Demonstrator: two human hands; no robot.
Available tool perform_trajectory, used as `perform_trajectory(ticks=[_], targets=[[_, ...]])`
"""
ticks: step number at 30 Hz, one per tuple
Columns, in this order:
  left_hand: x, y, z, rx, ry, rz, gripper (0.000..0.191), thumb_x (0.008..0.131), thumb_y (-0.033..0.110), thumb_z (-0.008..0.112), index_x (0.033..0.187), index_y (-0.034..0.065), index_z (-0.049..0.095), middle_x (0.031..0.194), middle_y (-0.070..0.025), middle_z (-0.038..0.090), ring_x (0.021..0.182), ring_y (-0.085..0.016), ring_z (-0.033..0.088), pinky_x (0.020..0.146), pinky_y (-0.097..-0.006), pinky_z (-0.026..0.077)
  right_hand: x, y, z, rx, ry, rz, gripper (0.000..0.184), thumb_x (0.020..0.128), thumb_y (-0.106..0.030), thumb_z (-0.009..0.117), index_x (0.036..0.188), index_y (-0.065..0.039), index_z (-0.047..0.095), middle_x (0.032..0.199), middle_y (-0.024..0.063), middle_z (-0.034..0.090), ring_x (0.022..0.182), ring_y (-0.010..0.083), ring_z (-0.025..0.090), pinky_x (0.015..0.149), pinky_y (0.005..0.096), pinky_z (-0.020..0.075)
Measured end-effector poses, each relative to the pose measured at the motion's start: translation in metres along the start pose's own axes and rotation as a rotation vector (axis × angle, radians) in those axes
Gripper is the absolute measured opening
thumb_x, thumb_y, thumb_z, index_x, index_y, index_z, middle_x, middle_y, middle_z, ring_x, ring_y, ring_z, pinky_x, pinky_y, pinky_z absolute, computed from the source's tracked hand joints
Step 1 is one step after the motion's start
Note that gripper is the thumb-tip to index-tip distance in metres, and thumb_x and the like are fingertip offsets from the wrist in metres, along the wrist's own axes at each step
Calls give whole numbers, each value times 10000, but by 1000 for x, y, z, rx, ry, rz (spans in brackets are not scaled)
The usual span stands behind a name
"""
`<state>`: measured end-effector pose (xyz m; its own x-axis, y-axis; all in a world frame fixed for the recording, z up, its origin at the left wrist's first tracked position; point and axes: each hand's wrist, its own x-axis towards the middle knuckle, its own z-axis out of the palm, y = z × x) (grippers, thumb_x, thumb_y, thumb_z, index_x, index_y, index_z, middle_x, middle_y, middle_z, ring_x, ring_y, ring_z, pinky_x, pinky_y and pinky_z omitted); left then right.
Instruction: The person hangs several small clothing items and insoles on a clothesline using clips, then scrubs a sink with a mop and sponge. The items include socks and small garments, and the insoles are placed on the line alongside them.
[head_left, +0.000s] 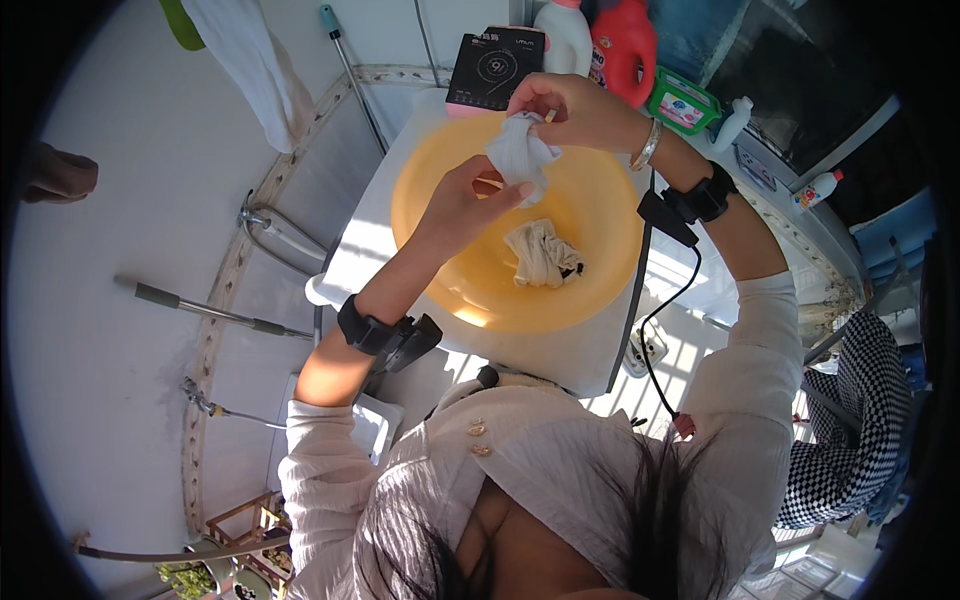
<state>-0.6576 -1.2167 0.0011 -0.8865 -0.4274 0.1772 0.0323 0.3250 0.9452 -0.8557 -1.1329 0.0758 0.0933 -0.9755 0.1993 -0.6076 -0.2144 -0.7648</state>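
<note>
A small white ribbed cloth (523, 154), possibly a sock, is stretched between my hands above a yellow plastic basin (420, 277). My right hand (574, 112) pinches its upper end between thumb and fingers. Lower down, my left hand (465, 206) holds the cloth's left side, the thumb lying near its bottom edge. A crumpled cream cloth (541, 253) with a dark patch at one end rests on the basin floor. The basin stands on a white tabletop (360, 247). A strap with a black device is on each forearm.
Behind the basin stand a black box (496, 67), a white jug (564, 37), a red detergent bottle (626, 56) and a green tub (684, 101). A black cable (675, 289) hangs from my right forearm device. Wall taps (255, 217) and a pole (217, 306) are at left.
</note>
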Motion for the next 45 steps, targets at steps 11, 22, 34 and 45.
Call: perform_trajectory(ticks=[11, 22, 34, 45], targets=[[20, 20, -39, -659, 279, 12, 156, 900, 201, 613, 943, 52, 628, 912, -8, 631, 780, -95, 592, 703, -249, 496, -11, 48, -13, 715, 234, 349, 316, 856, -201, 650, 1122, -53, 564, 1031, 11, 612, 945, 106, 599, 750, 255, 513], [26, 25, -42, -686, 374, 75, 542, 804, 148, 699, 1255, 12, 432, 1120, -128, 566, 1009, -203, 577, 842, -347, 512, 9, 26, 63, 449, 283, 111, 430, 832, -68, 594, 1247, -11, 495, 1072, 17, 577, 989, 80, 529, 877, 228, 416], [8, -14, -18, -313, -84, 62, 714, 740, 185, 756, 1318, 47, 360, 1172, -96, 510, 1112, -212, 522, 932, -353, 446, 21, 7, 83, 785, 275, -66, 454, 751, 51, 429, 1169, -39, 582, 1022, 62, 597, 933, 120, 564, 816, 247, 476], [-137, -19, -90, -999, 83, -184, 200, 826, 120, 642, 982, 10, 579, 880, -82, 627, 735, -123, 615, 463, -195, 422, 60, -60, 123, -601, -5, -889, 535, 740, 31, 612, 1241, -112, 487, 1363, 119, 422, 1271, 320, 414, 1023, 412, 397]])
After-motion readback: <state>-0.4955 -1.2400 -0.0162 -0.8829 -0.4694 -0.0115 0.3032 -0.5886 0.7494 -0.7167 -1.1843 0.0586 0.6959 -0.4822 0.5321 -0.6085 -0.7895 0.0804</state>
